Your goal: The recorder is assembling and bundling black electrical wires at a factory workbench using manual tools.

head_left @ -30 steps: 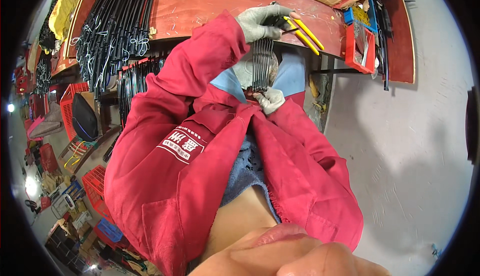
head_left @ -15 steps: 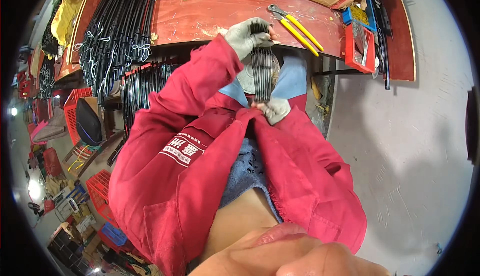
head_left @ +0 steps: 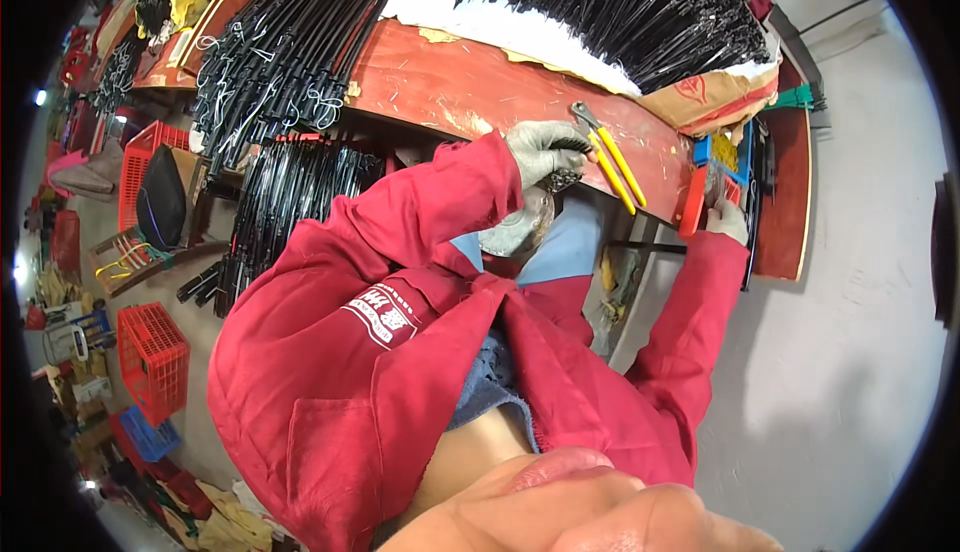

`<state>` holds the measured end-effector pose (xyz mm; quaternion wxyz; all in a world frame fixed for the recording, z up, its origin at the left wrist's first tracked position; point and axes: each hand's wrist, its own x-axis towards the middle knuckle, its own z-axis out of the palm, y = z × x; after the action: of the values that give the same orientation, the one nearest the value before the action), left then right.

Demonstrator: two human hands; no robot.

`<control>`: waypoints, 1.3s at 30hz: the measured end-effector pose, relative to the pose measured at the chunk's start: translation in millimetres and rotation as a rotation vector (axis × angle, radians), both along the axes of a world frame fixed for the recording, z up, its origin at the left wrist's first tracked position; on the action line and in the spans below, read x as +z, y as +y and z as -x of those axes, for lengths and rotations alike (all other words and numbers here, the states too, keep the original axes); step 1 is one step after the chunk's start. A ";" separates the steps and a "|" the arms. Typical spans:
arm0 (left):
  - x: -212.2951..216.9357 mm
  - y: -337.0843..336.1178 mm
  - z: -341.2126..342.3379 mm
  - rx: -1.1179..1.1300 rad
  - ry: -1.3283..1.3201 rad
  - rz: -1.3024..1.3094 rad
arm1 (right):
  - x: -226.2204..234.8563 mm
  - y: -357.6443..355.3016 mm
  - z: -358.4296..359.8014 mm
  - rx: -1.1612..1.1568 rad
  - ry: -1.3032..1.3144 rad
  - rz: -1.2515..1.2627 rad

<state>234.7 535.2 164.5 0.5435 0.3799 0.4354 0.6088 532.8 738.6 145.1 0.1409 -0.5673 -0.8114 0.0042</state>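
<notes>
My left hand (head_left: 546, 150), in a grey glove with bare fingertips, is closed round a bundle of thin black rods (head_left: 565, 180) just off the table's near edge. The bundle shows almost end-on, so its length is hidden. Out to the right, my right hand (head_left: 728, 220), gloved too, is at the small red bin (head_left: 694, 202) that holds thin pieces. Its fingertips are partly hidden there, and whether they grip anything does not show. Yellow-handled pliers (head_left: 620, 167) lie on the table between my hands.
The red-brown table (head_left: 430, 77) carries a heap of black rods (head_left: 640, 12) on white sheeting and a corded bundle of black rods (head_left: 280, 62) at the left. A blue bin (head_left: 735, 152) with yellow pieces stands behind the red one. Red crates (head_left: 153, 362) are on the floor.
My right hand has left the lower end of the rod bundle and moved right to the red bin. My left hand keeps the bundle, now tipped end-on. The view has shifted.
</notes>
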 end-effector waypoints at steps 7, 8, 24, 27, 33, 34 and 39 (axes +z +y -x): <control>9.0 1.6 1.4 0.019 -0.088 0.049 | -8.7 17.5 -10.5 0.178 -0.146 0.007; 6.8 2.5 2.0 0.020 -0.088 0.049 | -7.8 17.1 -11.0 0.180 -0.159 0.018; 3.5 5.6 4.7 0.111 -0.162 -0.005 | 74.8 -125.5 131.8 0.677 0.713 -0.069; 10.9 4.9 2.0 0.101 -0.128 0.036 | 70.3 -125.0 140.6 0.671 0.682 -0.128; 5.1 3.8 0.8 0.098 -0.137 0.039 | 70.3 -130.9 141.7 0.671 0.611 -0.180; 4.8 3.4 0.6 0.094 -0.139 0.038 | 71.0 -131.6 140.6 0.662 0.593 -0.155; 6.6 3.7 -2.3 0.113 -0.135 0.069 | 66.8 -129.7 141.3 0.670 0.616 -0.192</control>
<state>237.0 539.0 171.1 0.5493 0.2939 0.4389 0.6475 391.5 608.9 211.9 0.4179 -0.2306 -0.8671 0.1426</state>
